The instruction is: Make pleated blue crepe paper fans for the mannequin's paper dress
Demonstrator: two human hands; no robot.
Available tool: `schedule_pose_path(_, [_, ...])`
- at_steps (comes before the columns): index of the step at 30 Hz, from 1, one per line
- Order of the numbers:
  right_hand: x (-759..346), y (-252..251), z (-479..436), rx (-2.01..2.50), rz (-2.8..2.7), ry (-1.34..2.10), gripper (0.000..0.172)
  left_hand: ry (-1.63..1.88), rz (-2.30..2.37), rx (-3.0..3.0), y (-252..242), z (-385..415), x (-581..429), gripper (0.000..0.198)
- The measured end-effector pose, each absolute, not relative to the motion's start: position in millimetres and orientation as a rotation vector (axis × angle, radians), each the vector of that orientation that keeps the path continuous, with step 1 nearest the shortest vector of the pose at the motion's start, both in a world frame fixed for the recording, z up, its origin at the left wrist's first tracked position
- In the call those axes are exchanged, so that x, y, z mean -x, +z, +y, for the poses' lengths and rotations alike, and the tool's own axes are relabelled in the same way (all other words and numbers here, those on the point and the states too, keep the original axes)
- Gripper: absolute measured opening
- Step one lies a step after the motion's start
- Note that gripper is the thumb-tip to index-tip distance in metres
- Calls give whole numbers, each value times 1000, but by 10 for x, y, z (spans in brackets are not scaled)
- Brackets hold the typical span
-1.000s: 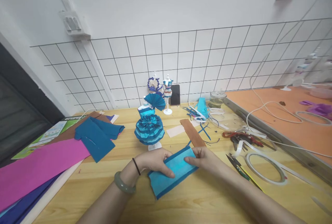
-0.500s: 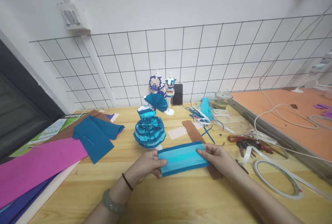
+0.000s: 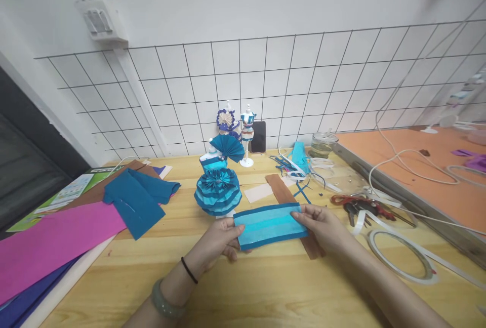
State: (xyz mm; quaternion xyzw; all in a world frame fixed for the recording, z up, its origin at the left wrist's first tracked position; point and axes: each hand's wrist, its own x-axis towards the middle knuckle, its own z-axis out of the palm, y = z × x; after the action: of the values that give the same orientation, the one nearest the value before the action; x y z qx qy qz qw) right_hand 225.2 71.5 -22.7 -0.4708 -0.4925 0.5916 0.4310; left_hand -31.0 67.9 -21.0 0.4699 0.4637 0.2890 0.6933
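Observation:
A light blue strip of crepe paper (image 3: 270, 226) with dark teal edges is stretched out between my two hands, above the table. My left hand (image 3: 224, 239) pinches its left end, thumb on top. At the right end, my right hand (image 3: 317, 222) grips it the same way. Just beyond the strip stands a small mannequin (image 3: 217, 186) in a layered blue paper dress, with a pleated teal fan at its shoulder. A brown paper strip (image 3: 281, 189) lies partly under the held piece, beside a pale paper piece (image 3: 258, 193).
Teal paper (image 3: 138, 201) and pink paper (image 3: 72, 224) are piled at left. Two more mannequins and a phone (image 3: 258, 136) stand at the back. On the right lie scissors (image 3: 360, 209), a tape roll (image 3: 402, 257), paper scraps (image 3: 299, 158) and a glass jar (image 3: 322, 145). An orange board (image 3: 413, 166) adjoins.
The blue strip and both hands have risen slightly, and the strip's left end has shifted a little right. My head view has moved slightly too.

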Motion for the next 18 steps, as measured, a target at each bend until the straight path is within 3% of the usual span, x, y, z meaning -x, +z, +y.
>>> schedule_pose_path(11, [-2399, -130, 765, 1069, -1056, 1751, 26, 652, 1028, -1166, -157, 633, 247, 36])
schedule_pose_path(18, [-2380, -94, 744, 1145, -1060, 1732, 28, 581, 994, -1266, -202, 636, 272, 35])
